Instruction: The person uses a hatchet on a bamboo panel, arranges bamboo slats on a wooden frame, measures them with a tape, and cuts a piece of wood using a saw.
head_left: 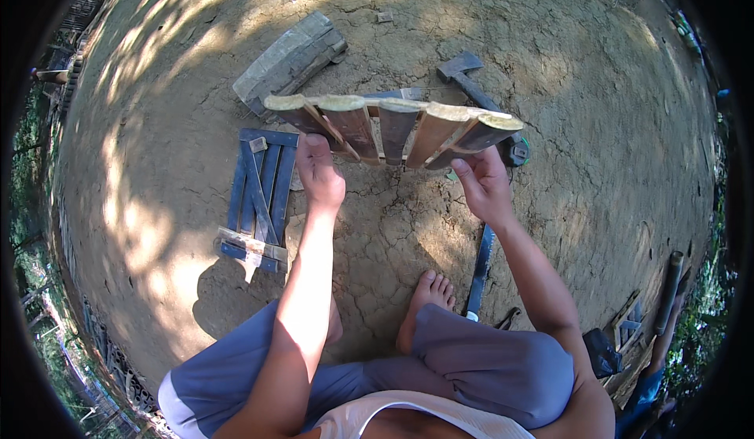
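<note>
Both of my hands hold up a slatted wooden panel (399, 131) of several brown and dark strips, their pale cut ends facing up. My left hand (323, 181) is closed on its left edge, thumb against the near side. The right edge is gripped by my right hand (486, 189), thumb in front and fingers mostly hidden behind. Below and left of the panel, a blue slatted frame (274, 192) lies on the ground with a loose strip and a pale piece across it. A tape measure (517, 151) sits just beyond my right hand.
A squared wood block (289, 60) and a hatchet (470, 78) lie beyond the panel. By my right foot are a saw (481, 270) and a dark plier-like tool (510, 318). Farther right are a black bag (602, 353), a small wooden frame (626, 325) and another person's limb (666, 341).
</note>
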`<state>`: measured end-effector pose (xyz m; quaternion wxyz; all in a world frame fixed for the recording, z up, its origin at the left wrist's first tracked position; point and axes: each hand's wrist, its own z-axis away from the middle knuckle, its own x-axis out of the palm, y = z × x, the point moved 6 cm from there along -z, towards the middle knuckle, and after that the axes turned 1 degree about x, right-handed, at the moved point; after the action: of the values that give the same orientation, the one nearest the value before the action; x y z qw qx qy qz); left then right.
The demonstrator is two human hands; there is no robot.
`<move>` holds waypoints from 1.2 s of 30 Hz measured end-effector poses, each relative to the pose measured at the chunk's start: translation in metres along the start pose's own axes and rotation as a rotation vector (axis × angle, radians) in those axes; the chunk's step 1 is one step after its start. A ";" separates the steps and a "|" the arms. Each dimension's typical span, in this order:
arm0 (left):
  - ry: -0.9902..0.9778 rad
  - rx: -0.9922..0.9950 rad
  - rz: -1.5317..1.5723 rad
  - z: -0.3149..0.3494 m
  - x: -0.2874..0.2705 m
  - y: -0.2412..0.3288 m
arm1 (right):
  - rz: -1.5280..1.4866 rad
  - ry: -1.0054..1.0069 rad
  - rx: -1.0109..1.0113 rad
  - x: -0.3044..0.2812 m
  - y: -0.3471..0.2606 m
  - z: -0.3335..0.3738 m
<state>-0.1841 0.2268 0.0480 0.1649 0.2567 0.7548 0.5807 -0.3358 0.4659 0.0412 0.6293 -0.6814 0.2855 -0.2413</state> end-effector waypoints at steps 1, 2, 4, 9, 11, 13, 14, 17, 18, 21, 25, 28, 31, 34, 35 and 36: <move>0.021 0.025 0.025 0.000 -0.009 -0.019 | 0.056 -0.032 -0.020 0.003 0.002 -0.008; 0.037 0.019 0.027 0.001 -0.012 -0.031 | 0.169 -0.031 0.036 -0.001 -0.012 -0.016; 0.049 0.019 0.011 -0.001 -0.018 -0.048 | 0.381 0.171 -0.210 -0.012 -0.082 -0.035; -0.017 -0.040 -0.023 -0.020 -0.013 -0.031 | 1.106 -0.208 -0.589 0.046 -0.201 -0.091; 0.006 -0.060 0.071 -0.043 -0.025 -0.004 | 1.242 -0.471 -0.310 0.077 -0.178 -0.126; -0.027 0.186 -0.214 -0.081 -0.026 0.073 | 1.278 -0.579 -0.215 0.079 -0.165 -0.137; -0.173 0.311 -0.304 -0.097 -0.002 0.107 | 1.255 -0.563 -0.253 0.074 -0.160 -0.137; -0.726 0.385 -0.728 -0.119 0.047 0.140 | 1.230 -0.633 -0.226 0.074 -0.167 -0.137; -0.936 0.349 -0.877 -0.118 0.058 0.136 | 1.240 -0.670 -0.186 0.074 -0.170 -0.137; -1.166 0.043 -0.935 -0.115 0.077 0.126 | 1.273 -0.595 -0.314 0.064 -0.170 -0.132; -1.200 0.176 -0.841 -0.112 0.065 0.121 | 1.189 -0.522 -0.471 0.072 -0.158 -0.125; -1.185 0.149 -0.820 -0.112 0.066 0.123 | 1.134 -0.499 -0.515 0.068 -0.160 -0.127; -1.175 0.142 -0.807 -0.117 0.070 0.122 | 1.073 -0.474 -0.527 0.061 -0.161 -0.131; -1.181 0.147 -0.832 -0.117 0.079 0.128 | 1.053 -0.488 -0.514 0.053 -0.160 -0.134; -1.178 0.149 -0.829 -0.116 0.084 0.129 | 1.040 -0.491 -0.493 0.048 -0.159 -0.133; -1.173 0.150 -0.825 -0.115 0.088 0.129 | 1.027 -0.494 -0.472 0.045 -0.159 -0.133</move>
<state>-0.2928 0.2117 0.2070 0.7310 0.2310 0.6152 0.1840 -0.3813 0.3464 0.2099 0.5449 -0.6134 0.4688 0.3272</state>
